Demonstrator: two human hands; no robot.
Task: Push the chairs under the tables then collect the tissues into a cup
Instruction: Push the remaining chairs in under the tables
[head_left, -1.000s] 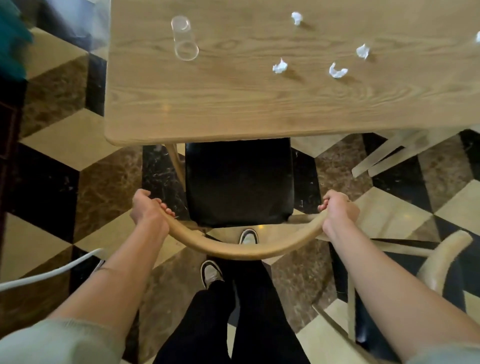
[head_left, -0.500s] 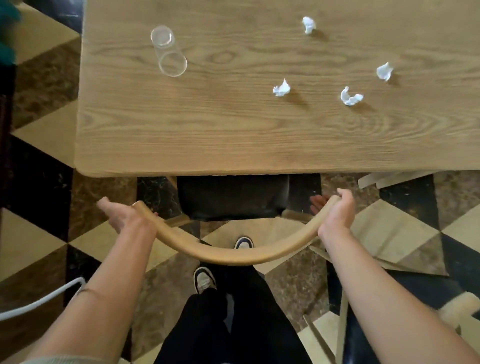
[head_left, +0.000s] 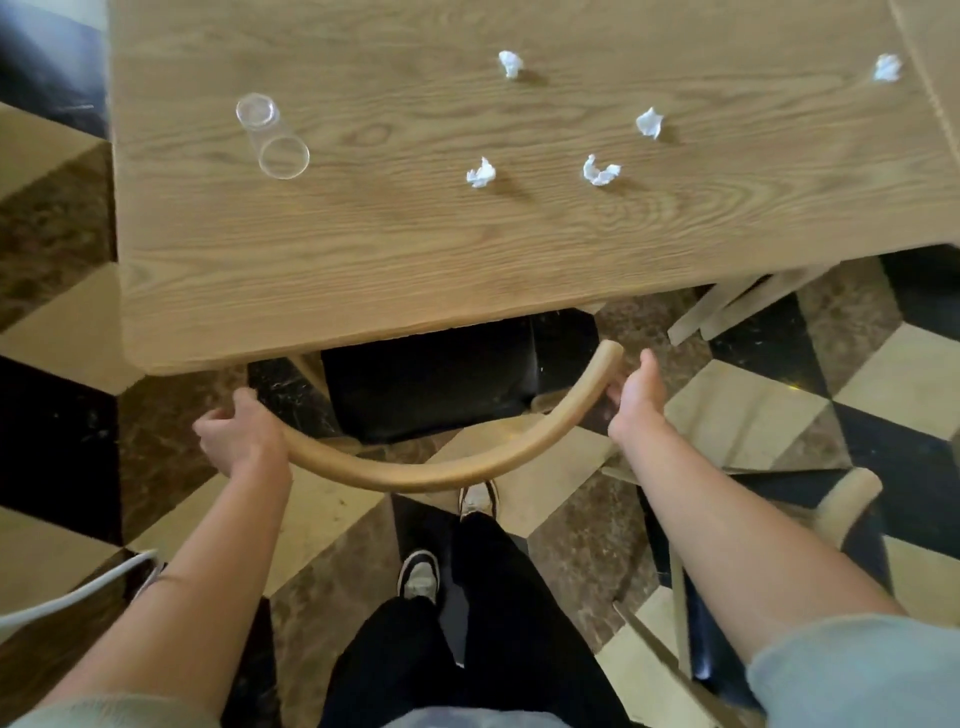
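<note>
The chair (head_left: 431, 387), at 6 o'clock of the desk (head_left: 415, 270), has its black seat partly under the desk edge. The left hand (head_left: 241, 434) rests on its curved backrest, grip loose; the right hand (head_left: 636, 400) lies open-palmed against the other end. The clear cup (head_left: 272, 137) lies at 10 o'clock, five tissues (head_left: 480, 174) scattered toward 1 o'clock.
</note>
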